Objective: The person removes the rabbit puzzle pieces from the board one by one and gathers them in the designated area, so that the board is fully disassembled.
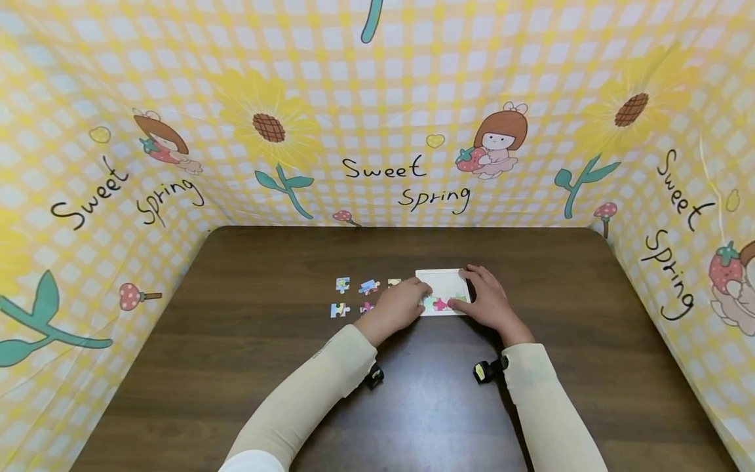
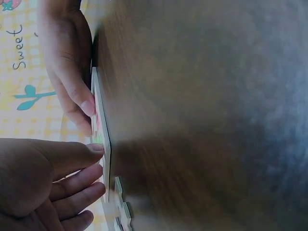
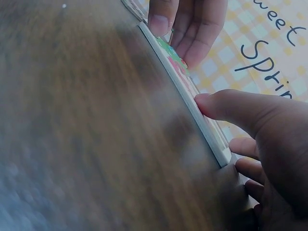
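A white puzzle tray [image 1: 444,282] lies flat in the middle of the dark wooden table [image 1: 248,367]. Green and pink pieces [image 1: 441,303] fill its near row. My left hand [image 1: 415,295] touches the tray's left edge, its thumb and fingertips [image 2: 97,148] lying on the rim [image 2: 103,139]. My right hand [image 1: 472,292] rests on the tray's right side, with its straight thumb [image 3: 208,103] on the near rim [image 3: 192,103]. Neither hand visibly holds a piece. Several loose pieces [image 1: 354,295] lie just left of the left hand; some loose pieces [image 2: 120,211] show beside the tray.
A yellow checked cloth printed "Sweet Spring" [image 1: 407,183] walls in the table at the back and on both sides. Cream sleeves [image 1: 307,393] cover both forearms, and each wrist carries a small black camera [image 1: 485,371].
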The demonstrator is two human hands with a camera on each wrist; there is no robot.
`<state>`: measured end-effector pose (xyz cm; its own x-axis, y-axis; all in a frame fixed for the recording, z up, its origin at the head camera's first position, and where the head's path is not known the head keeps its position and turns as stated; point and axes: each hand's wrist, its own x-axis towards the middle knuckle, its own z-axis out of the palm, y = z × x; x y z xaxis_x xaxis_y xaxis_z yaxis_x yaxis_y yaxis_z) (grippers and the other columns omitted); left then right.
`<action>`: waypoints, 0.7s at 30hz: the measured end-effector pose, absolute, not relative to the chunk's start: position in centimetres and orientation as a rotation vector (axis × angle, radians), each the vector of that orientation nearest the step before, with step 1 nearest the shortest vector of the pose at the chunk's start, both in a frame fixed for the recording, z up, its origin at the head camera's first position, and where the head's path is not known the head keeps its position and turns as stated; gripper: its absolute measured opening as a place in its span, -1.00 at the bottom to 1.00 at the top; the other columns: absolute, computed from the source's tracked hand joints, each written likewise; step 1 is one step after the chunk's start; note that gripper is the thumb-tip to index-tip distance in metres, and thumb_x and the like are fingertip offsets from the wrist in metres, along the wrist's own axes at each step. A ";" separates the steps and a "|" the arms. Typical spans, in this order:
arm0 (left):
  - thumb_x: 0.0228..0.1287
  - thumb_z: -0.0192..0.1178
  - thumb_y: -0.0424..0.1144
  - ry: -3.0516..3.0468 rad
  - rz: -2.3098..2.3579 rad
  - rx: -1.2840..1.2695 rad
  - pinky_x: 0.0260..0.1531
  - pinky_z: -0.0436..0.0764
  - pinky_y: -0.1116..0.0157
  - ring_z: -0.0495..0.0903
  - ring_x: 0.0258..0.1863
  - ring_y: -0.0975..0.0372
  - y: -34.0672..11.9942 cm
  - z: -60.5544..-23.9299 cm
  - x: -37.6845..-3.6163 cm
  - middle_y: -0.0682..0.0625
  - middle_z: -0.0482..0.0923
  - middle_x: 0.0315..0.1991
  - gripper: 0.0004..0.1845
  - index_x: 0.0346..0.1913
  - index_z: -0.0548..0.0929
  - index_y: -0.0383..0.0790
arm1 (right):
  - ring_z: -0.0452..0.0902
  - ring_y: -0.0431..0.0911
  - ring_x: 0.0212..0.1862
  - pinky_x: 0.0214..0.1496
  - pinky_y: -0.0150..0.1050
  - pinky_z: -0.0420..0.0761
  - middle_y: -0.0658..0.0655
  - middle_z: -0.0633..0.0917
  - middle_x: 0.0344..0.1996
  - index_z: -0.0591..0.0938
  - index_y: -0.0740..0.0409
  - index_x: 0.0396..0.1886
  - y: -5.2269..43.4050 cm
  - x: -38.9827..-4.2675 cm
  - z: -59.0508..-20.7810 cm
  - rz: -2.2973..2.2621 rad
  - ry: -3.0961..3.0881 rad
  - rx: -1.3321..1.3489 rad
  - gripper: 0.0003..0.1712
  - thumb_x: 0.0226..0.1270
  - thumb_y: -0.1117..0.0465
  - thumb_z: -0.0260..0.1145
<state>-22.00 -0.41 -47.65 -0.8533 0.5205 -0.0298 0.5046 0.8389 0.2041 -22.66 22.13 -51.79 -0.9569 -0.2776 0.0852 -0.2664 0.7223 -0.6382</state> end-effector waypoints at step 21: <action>0.21 0.34 -0.25 2.910 0.248 0.986 0.16 0.44 0.19 0.55 0.00 0.11 -0.5 -47.4 -22.4 -0.04 0.57 -0.03 -0.62 0.10 0.62 -0.19 | -0.10 0.23 0.49 0.39 0.28 -0.05 0.29 0.19 0.44 0.35 0.20 0.40 22.2 -22.8 -51.9 -1.043 2.899 -0.454 -0.12 0.19 -0.11 0.42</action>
